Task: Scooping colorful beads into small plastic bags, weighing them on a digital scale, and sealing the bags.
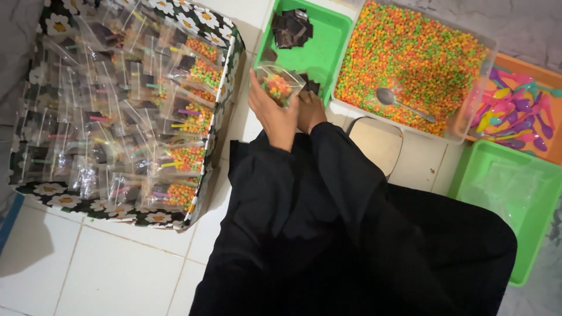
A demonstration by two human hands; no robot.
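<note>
near the upper middle of the frame the left hand (pixel 274 114) holds up a small clear plastic pouch filled with colourful round candy pellets (pixel 277 86). the fingers are curled around the lower part of the pouch, so this hand is closed on it. the right hand (pixel 310 110) is just beside, touching the pouch's right edge; whether its fingers pinch something i cannot tell, because they are hidden behind the pouch and the black sleeve (pixel 328 175).

the pouch looks light and soft. the thin film is probably slippery and bends easily, and the pellets inside can shift or fall out if the open top tilts. i think the best place to take it is at the sides under the mouth, with gentle pressure, keeping it upright.

behind the hands is a green plastic tray with dark chocolate pieces (pixel 319 50). to the right stands a clear rectangular tub full of orange, green and yellow pellets (pixel 410 58) with a metal spoon (pixel 401 100) lying in it. at the far right an orange tray with small colourful plastic spoons (pixel 518 108) sits above another green tray with empty clear bags (pixel 509 193). at the left a flower-patterned cardboard box with many filled pouches (pixel 123 111) takes much space. a beige square lid (pixel 377 143) lies near the sleeve. the tub's wall is close to the right hand and can be bumped.
</note>
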